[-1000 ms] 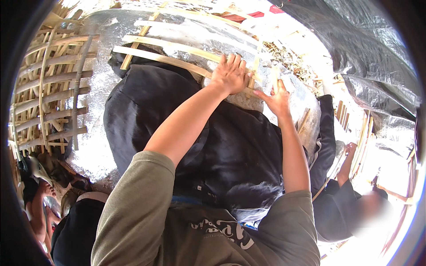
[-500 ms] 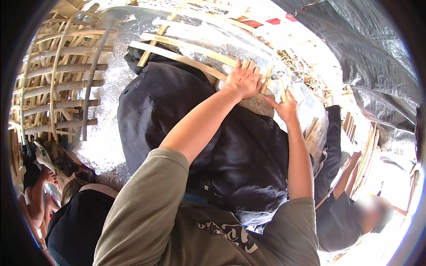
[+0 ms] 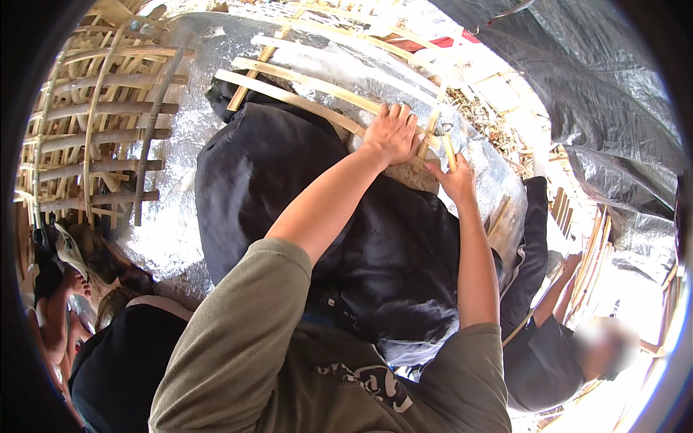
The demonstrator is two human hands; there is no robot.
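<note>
Pale bamboo strips (image 3: 303, 102) cross in an open lattice in front of me, over my dark-clothed legs (image 3: 278, 169). My left hand (image 3: 392, 136) is closed over the lattice near its right end, fingers curled on the strips by a crossing slat (image 3: 434, 115). Just right of it, my right hand (image 3: 458, 180) grips a short bamboo stick (image 3: 449, 151), thumb toward the lattice. The stick stands up from the fist, its upper end close to the crossing strips. Its lower end is hidden in the hand.
A finished-looking bamboo lattice panel (image 3: 108, 137) stands at the left. Silvery sheeting (image 3: 180, 173) covers the ground. A dark tarp (image 3: 599, 79) hangs at the upper right. One person (image 3: 545, 368) sits at the lower right, with another person's dark clothing (image 3: 126, 368) at the lower left.
My right hand has shifted slightly left and down, bringing the short stick nearer my left hand and the crossing strips. The left hand keeps its hold on the lattice.
</note>
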